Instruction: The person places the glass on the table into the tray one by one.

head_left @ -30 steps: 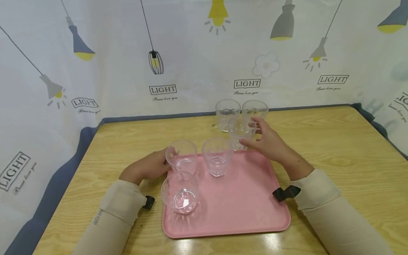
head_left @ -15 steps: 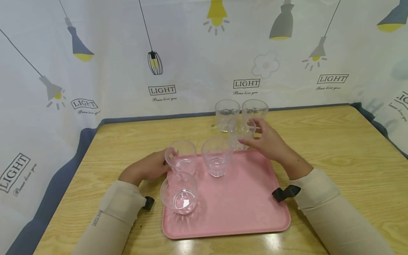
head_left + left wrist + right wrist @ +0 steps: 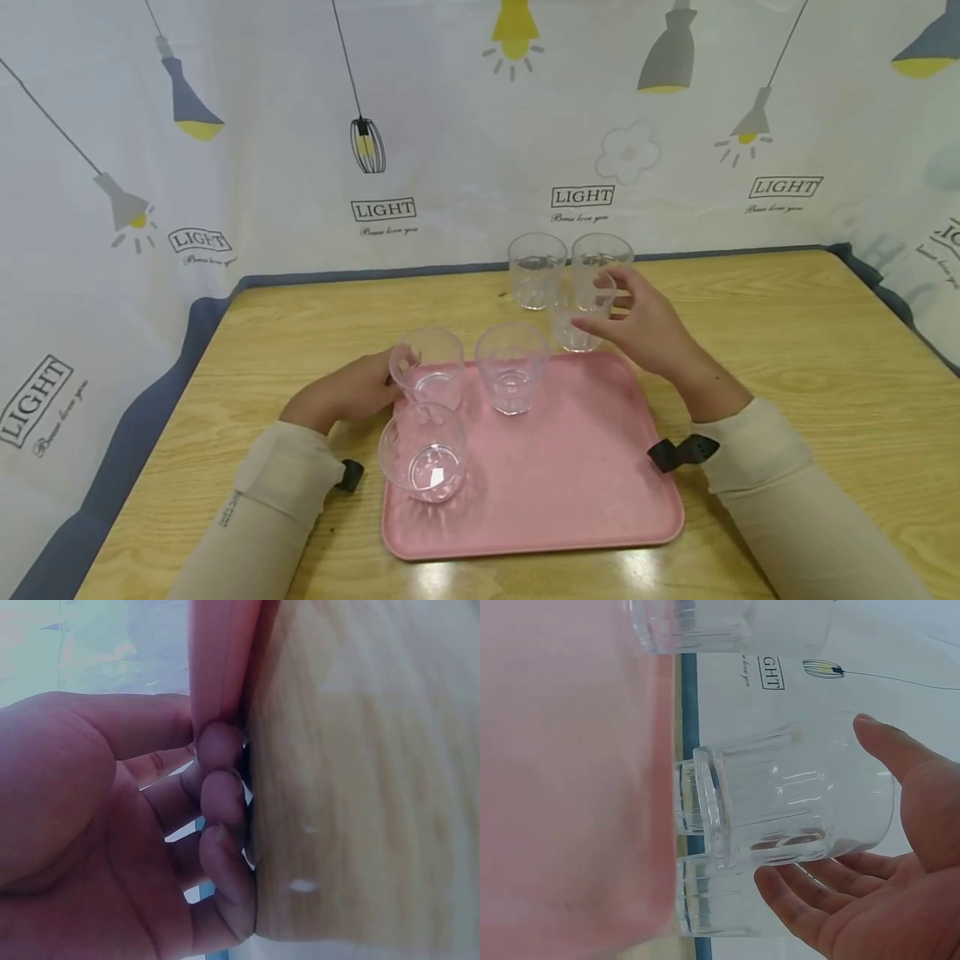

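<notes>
A pink tray point(image 3: 570, 475) lies on the wooden table point(image 3: 787, 350) with three clear glasses on its left half: one at the far left point(image 3: 429, 367), one in the middle point(image 3: 512, 367) and a near one point(image 3: 423, 454). My left hand point(image 3: 348, 398) pinches the tray's left edge point(image 3: 221, 660), fingers point(image 3: 221, 791) curled under it. My right hand point(image 3: 626, 323) holds a fourth glass point(image 3: 579, 321) just behind the tray's far edge. In the right wrist view, thumb and fingers point(image 3: 795, 896) wrap this glass point(image 3: 795, 795). I cannot tell whether it is lifted.
Two more clear glasses point(image 3: 536, 268) point(image 3: 603, 254) stand side by side on the table behind the held one. A curtain printed with lamps point(image 3: 375, 125) closes the back and sides. The tray's right half point(image 3: 600, 433) is bare.
My right hand and the glass in it have shifted a little to the right and back. The left hand and the tray have stayed put.
</notes>
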Demonstrator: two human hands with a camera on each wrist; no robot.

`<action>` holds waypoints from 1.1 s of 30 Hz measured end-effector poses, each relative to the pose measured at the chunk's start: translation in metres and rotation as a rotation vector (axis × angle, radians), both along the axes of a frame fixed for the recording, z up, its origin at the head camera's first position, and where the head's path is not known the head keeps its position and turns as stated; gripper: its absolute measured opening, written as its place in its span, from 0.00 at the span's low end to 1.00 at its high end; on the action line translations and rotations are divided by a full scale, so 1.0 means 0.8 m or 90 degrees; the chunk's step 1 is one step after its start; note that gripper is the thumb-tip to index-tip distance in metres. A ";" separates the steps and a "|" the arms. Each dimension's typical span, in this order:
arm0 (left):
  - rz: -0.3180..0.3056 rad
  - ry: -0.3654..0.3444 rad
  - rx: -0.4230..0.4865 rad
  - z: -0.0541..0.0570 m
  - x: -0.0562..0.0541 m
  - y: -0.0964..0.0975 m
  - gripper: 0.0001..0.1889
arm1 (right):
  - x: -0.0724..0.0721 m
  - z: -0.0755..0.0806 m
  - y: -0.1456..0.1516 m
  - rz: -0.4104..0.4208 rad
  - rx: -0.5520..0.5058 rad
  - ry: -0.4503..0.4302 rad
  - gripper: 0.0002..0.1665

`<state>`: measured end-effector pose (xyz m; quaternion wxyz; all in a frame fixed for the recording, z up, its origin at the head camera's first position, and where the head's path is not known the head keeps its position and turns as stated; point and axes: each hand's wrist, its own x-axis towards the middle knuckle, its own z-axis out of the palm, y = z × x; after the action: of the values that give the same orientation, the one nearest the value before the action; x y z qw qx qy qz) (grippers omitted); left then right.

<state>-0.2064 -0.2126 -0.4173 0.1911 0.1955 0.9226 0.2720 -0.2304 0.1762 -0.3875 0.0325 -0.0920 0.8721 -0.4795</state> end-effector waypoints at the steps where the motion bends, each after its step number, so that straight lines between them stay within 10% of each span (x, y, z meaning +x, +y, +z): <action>1: -0.001 -0.002 0.000 0.001 0.000 0.000 0.14 | 0.001 0.003 0.000 -0.001 0.003 -0.001 0.50; 21: -0.004 -0.009 0.011 0.003 0.001 0.000 0.11 | 0.032 0.050 -0.004 0.031 -0.058 0.032 0.46; 33: -0.001 -0.010 0.010 0.001 -0.001 0.000 0.12 | 0.060 0.076 -0.006 0.152 -0.013 0.077 0.47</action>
<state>-0.2072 -0.2129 -0.4163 0.1973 0.1954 0.9187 0.2810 -0.1820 0.1715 -0.3264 0.0359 -0.2239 0.8506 -0.4745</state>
